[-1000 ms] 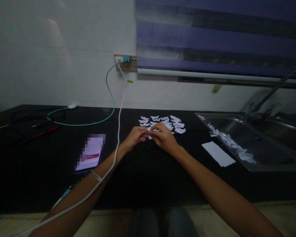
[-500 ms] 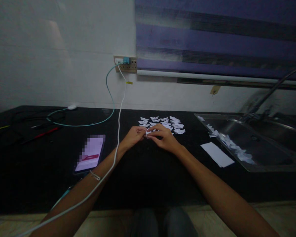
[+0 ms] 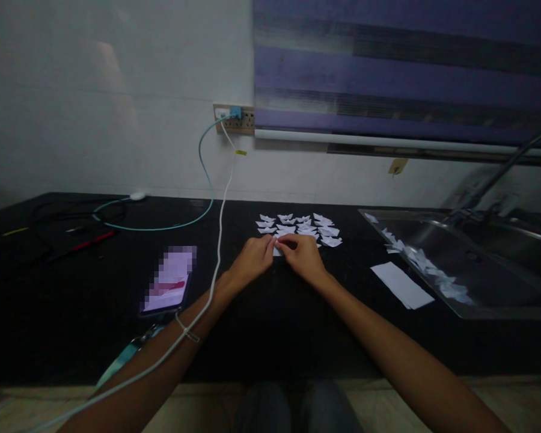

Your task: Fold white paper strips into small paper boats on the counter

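At the middle of the frame, on the black stone countertop, the left hand and the right hand meet with fingertips pinched together on a small white folded paper piece. Both grips are nearly closed, thumb against forefinger, with the paper between them and just above the counter. Just beyond the hands, toward the wall, lies a cluster of small white folded paper shapes. A flat white paper sheet rests to the right, near the steel sink. A lit phone lies at left, beside a white cable.
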`<state>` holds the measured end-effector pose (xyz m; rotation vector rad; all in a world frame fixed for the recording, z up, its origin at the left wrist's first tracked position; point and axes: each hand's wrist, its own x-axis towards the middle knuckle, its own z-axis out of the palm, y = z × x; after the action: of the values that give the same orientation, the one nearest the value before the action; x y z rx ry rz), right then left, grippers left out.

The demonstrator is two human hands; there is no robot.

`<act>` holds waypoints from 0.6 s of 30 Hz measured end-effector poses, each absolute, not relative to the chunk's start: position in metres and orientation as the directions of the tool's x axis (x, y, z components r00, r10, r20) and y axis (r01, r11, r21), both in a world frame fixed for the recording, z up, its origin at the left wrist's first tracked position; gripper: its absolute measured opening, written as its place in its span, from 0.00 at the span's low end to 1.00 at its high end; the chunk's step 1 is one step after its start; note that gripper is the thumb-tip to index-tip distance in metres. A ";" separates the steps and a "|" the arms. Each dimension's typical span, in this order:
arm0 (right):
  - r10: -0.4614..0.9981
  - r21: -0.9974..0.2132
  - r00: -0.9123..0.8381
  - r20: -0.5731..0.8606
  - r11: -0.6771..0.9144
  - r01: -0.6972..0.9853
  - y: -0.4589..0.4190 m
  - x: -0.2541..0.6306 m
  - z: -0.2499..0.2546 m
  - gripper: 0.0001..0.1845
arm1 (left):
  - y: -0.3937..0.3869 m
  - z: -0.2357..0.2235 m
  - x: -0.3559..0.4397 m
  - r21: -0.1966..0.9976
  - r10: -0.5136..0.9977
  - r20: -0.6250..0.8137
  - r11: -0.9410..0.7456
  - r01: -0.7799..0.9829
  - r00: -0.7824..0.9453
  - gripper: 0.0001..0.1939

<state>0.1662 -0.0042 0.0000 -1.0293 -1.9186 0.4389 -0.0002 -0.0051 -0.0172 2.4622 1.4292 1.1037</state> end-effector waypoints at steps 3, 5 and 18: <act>0.811 -0.636 -0.210 0.547 0.565 0.526 -0.010 0.163 0.001 0.08 | -0.005 -0.017 0.002 0.416 0.794 0.536 -0.545 0.728 0.288 0.16; 0.809 -0.634 -0.190 0.556 0.561 0.532 -0.010 0.160 -0.001 0.09 | -0.006 -0.017 0.003 0.421 0.804 0.531 -0.524 0.741 0.267 0.16; 0.945 -0.936 -0.163 0.284 0.310 0.165 0.010 0.171 0.000 0.11 | -0.012 0.001 0.000 0.618 0.830 0.519 -0.530 0.581 0.206 0.17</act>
<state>0.1709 0.0103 0.0004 -1.0425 -1.5771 0.9791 -0.0005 -0.0121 0.0008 2.1971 1.3316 1.2334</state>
